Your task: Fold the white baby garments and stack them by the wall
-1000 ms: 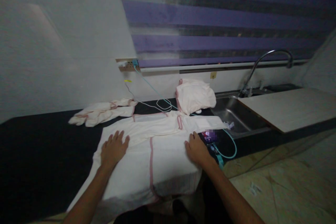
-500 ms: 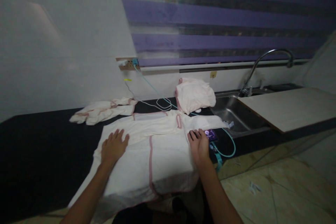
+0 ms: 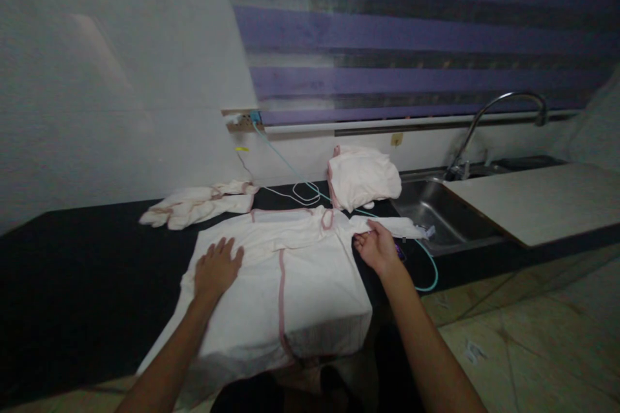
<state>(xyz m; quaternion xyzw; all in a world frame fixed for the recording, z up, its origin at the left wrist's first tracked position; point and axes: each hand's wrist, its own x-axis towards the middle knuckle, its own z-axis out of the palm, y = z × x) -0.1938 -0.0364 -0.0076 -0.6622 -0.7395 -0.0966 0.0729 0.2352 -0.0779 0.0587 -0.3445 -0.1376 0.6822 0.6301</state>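
Observation:
A cream garment with pink trim is spread on the dark counter, its lower part hanging over the front edge. My left hand lies flat on its left side, fingers spread. A bunched fold of cloth runs across the garment's upper part. On the right, a sleeve stretches out toward the sink. My right hand is at the sleeve's lower edge near the body, its fingers curled and closed on the cloth. Behind that wrist, a phone with a lit screen is mostly covered.
A folded cream cloth bundle sits by the wall, and a crumpled cream cloth lies at the back left. Cables trail from a wall socket. The steel sink, faucet and a pale board are on the right.
My right hand has moved from beside the garment's edge up onto the sleeve, and its fingers have closed. More of the phone is covered now. My left hand stays flat on the garment.

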